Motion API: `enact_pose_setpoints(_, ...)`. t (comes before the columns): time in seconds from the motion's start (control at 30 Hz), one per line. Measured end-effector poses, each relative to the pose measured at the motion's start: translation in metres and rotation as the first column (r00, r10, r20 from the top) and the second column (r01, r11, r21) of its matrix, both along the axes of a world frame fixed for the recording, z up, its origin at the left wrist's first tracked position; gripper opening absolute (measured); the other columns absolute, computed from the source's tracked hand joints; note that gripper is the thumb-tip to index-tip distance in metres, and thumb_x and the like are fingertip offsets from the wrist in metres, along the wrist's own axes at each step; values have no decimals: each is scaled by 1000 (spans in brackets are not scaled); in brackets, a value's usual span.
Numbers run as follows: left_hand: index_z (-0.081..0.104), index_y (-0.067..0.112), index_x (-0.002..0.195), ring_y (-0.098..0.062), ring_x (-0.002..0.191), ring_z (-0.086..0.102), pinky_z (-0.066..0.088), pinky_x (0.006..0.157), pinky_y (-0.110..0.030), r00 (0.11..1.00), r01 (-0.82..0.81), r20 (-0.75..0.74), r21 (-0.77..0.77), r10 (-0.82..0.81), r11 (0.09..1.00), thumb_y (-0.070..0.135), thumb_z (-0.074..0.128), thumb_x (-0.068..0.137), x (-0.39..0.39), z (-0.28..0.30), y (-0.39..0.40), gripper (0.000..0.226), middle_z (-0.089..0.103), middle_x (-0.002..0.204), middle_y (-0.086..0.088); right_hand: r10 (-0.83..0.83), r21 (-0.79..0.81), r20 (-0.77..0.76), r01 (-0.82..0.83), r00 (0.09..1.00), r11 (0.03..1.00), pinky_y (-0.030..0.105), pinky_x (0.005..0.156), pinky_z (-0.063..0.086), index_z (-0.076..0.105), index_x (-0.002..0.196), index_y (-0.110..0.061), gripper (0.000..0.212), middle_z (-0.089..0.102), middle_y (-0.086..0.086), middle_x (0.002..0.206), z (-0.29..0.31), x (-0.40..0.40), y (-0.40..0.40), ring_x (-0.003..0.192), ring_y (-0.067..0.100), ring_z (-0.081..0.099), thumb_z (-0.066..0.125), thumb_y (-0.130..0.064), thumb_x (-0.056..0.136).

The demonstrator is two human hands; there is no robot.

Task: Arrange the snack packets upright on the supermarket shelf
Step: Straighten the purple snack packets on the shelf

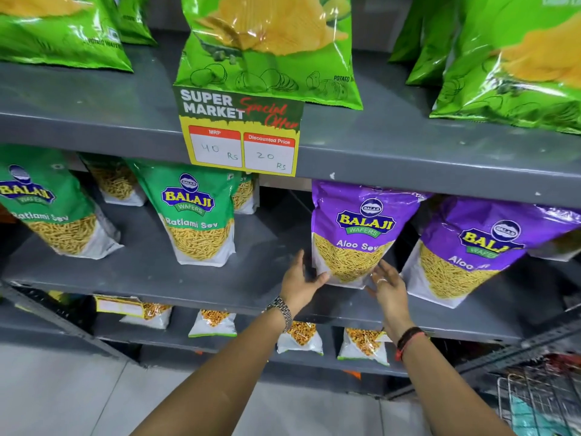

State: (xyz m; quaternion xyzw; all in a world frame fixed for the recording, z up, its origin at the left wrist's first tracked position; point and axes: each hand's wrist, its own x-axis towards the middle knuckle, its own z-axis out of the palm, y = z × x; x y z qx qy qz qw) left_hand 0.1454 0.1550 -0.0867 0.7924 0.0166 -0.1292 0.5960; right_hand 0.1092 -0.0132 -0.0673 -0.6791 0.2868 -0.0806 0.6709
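A purple Aloo Sev packet (355,228) stands upright on the middle grey shelf (251,278). My left hand (300,283) touches its lower left corner, fingers spread. My right hand (388,284), wearing a ring, rests with open fingers against its lower right corner. Neither hand closes around the packet. A second purple Aloo Sev packet (478,250) leans to the right of it. Two green Ratlami Sev packets (196,215) (53,209) stand further left on the same shelf.
Green potato wafer bags (270,48) fill the top shelf, above a yellow price tag (240,136). Small snack packets (300,338) sit on the lower shelf. A wire basket (540,401) is at bottom right. Bare shelf lies between the green and purple packets.
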Motion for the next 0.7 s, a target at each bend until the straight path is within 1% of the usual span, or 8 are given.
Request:
enact_pose_setpoints(0.07, 22, 7, 144, -26, 137, 34, 32, 113, -40, 954, -276, 141, 81, 263, 958, 28, 72, 74, -9, -1, 15, 89, 28, 151, -13, -20, -22, -14, 19, 1000, 1000, 46, 107, 40, 44, 129, -7, 40, 56, 11, 128, -6, -5, -2, 113, 22, 51, 38, 2, 90)
enact_pose_setpoints(0.13, 17, 2, 144, -29, 137, 29, 24, 115, -35, 817, -545, 271, 77, 508, 835, 25, 77, 68, -16, 2, 40, 100, 17, 151, -18, -49, -44, 7, 49, 999, 998, 35, 99, 42, 45, 126, -2, 38, 52, 18, 135, -11, -13, -4, 111, 19, 49, 39, 5, 89)
enact_pose_setpoints(0.23, 7, -3, 143, -37, 141, 15, 14, 117, -40, 655, -734, 343, 78, 673, 675, 31, 84, 55, -11, 6, 88, 122, 8, 152, -24, -53, -70, 45, 56, 998, 996, 22, 85, 42, 45, 125, 2, 37, 51, 21, 134, -21, -25, -9, 109, 18, 48, 42, 7, 88)
enact_pose_setpoints(0.3, 0, 0, 144, -39, 144, 4, 10, 117, -48, 654, -747, 314, 122, 689, 654, 38, 86, 50, 3, 7, 121, 133, 1, 154, -24, -47, -87, 63, 52, 997, 995, 17, 82, 45, 47, 122, -1, 34, 53, 21, 132, -26, -31, -11, 107, 19, 50, 44, 7, 88)
enact_pose_setpoints(0.37, -5, 7, 145, -38, 145, 2, 8, 118, -52, 692, -719, 243, 151, 680, 678, 44, 87, 43, 20, 4, 154, 143, 6, 156, -20, -48, -96, 73, 54, 996, 994, 10, 76, 46, 50, 118, -5, 32, 55, 21, 130, -30, -35, -11, 105, 19, 51, 45, 6, 88)
enact_pose_setpoints(0.47, -9, 18, 145, -26, 141, 27, 23, 116, -46, 764, -643, 116, 47, 635, 765, 36, 90, 38, 34, 2, 178, 146, 29, 153, -9, -49, -98, 72, 56, 996, 994, 23, 84, 44, 50, 118, -1, 32, 56, 22, 128, -34, -39, -12, 104, 22, 52, 46, 7, 87)
enact_pose_setpoints(0.6, 18, 12, 141, -38, 128, 44, 40, 102, -51, 754, -657, 189, 239, 629, 715, 38, 88, 46, 33, 1, 173, 121, 35, 142, -16, -53, -112, 77, 61, 996, 992, 26, 87, 44, 50, 118, 2, 32, 58, 20, 123, -34, -42, -17, 105, 24, 53, 46, 8, 87)
enact_pose_setpoints(0.7, 24, 12, 138, -39, 125, 47, 43, 99, -53, 755, -655, 227, 262, 615, 708, 43, 87, 45, 32, -2, 168, 115, 38, 140, -16, -69, -116, 60, 75, 996, 990, 35, 98, 43, 51, 118, 1, 32, 59, 15, 118, -34, -44, -23, 108, 27, 54, 46, 8, 87)
